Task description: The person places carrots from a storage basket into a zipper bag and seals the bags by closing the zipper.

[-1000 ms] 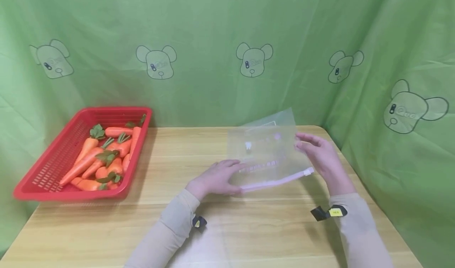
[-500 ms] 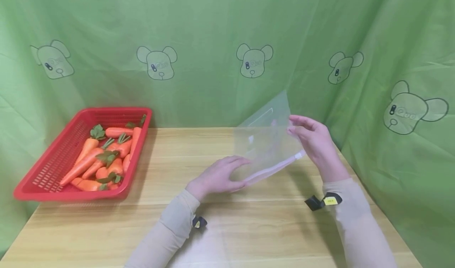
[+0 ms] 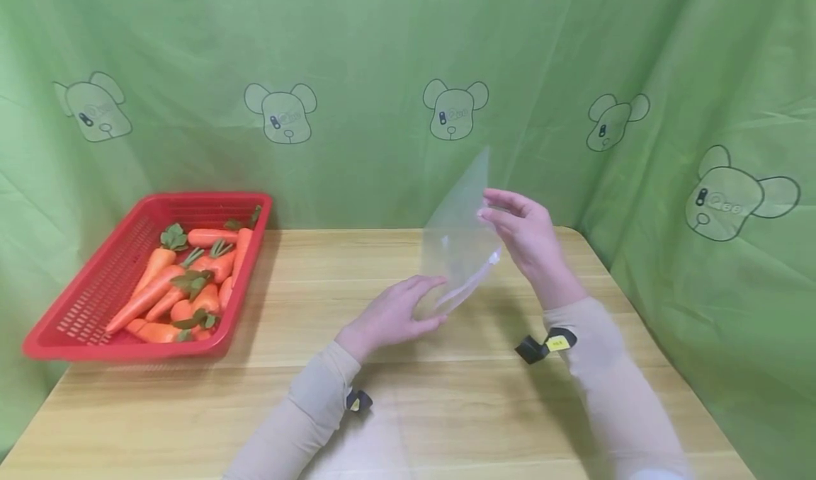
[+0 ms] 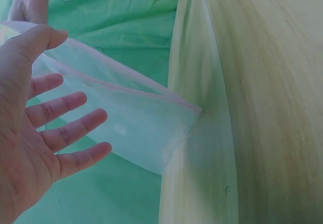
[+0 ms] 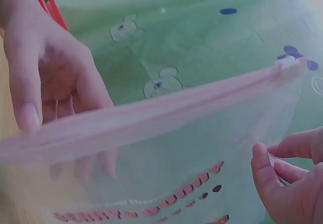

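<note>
A translucent slider zip bag [image 3: 455, 218] is held up on edge over the table, its pinkish zip strip [image 5: 202, 95] towards the person. Lettering is printed on one side of it in the right wrist view. My right hand [image 3: 525, 236] pinches the bag's side edge between thumb and fingers, above the white slider [image 3: 494, 256]. My left hand [image 3: 392, 313] is at the opposite end of the zip strip. In the left wrist view, the fingers [image 4: 81, 158] of this hand are spread beside the bag and grip nothing; the bag's mouth gapes a little there.
A red perforated basket [image 3: 127, 354] with several orange carrots [image 3: 149, 299] stands on the left side of the wooden table [image 3: 408, 409]. Green curtains [image 3: 357, 175] with cartoon heads hang behind the table and along its right side.
My right hand has moved left and up with the bag's edge, swinging the bag from nearly flat to steeply upright. My left hand has stayed almost in place, its fingers parting from the bag.
</note>
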A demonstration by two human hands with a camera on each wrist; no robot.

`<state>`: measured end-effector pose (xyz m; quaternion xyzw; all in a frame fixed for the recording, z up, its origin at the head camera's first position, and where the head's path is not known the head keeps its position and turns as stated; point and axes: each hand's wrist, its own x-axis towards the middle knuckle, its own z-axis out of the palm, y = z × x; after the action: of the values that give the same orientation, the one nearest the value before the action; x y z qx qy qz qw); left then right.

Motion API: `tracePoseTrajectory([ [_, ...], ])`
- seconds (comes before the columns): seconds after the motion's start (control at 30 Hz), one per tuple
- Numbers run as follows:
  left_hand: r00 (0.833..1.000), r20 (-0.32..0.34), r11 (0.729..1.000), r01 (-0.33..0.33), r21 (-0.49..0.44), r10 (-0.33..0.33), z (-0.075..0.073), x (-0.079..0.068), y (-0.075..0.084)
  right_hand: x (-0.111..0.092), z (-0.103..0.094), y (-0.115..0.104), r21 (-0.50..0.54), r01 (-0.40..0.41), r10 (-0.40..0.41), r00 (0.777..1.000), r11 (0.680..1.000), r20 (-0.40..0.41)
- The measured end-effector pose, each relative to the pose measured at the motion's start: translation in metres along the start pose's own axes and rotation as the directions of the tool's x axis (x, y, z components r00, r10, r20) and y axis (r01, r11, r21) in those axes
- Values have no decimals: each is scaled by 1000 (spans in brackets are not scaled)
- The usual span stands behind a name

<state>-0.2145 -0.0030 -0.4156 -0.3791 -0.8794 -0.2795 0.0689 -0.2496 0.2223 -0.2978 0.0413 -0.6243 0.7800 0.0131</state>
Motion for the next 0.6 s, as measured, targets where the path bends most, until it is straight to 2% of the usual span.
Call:
tracePoseTrajectory([
  [0.3, 996, -44, 994, 70, -89, -74, -4, -1, -4, 10, 33, 6, -32, 28, -28, 999, 999, 17],
  [0.47, 989, -120, 988, 65, -139, -82, -4, 1, -3, 13, 41, 9, -36, 37, -36, 999, 999, 16],
  [0.6, 976, -186, 987, 88, -137, -113, -5, 2, -2, 15, 46, 13, -93, 41, -37, 998, 995, 48],
])
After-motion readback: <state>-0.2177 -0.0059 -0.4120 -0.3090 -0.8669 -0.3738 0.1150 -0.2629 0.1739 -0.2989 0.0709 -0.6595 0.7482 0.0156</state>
